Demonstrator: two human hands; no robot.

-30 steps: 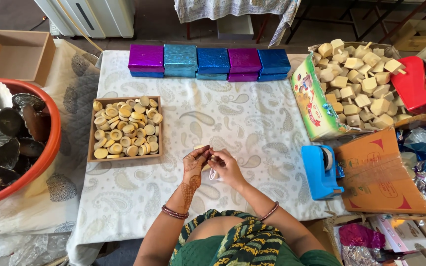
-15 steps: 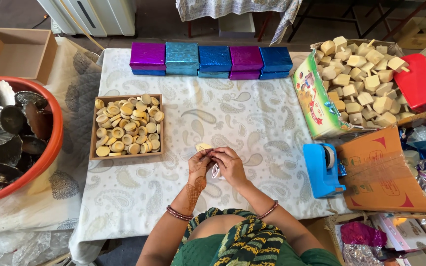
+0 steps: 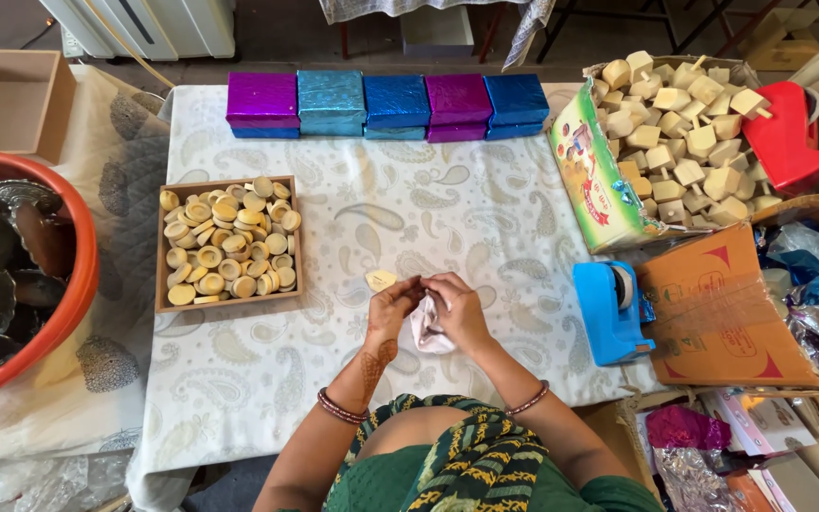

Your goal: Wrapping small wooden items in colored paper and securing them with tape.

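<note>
My left hand (image 3: 390, 310) and my right hand (image 3: 458, 308) meet over the patterned tablecloth (image 3: 447, 209), fingertips touching. Between them they pinch a small crumpled white wrapper (image 3: 426, 327) that hangs below the fingers. Whether something is inside the wrapper I cannot tell. One pale round soap piece (image 3: 380, 280) lies on the cloth just left of my left hand. A wooden tray (image 3: 162, 275) full of several round tan soap pieces stands further left.
Shiny purple and blue boxes (image 3: 388, 101) line the far edge. A carton of cream cubes (image 3: 684, 142), a red tape dispenser (image 3: 786, 133) and a blue one (image 3: 607, 310) stand right. An orange tub (image 3: 80, 275) of dark things sits left. Foil and cardboard lie at right.
The round soap piece that was at my fingertips now lies on the cloth to the left. Both hands stay together, working the white wrapper, now more visible beneath them.
</note>
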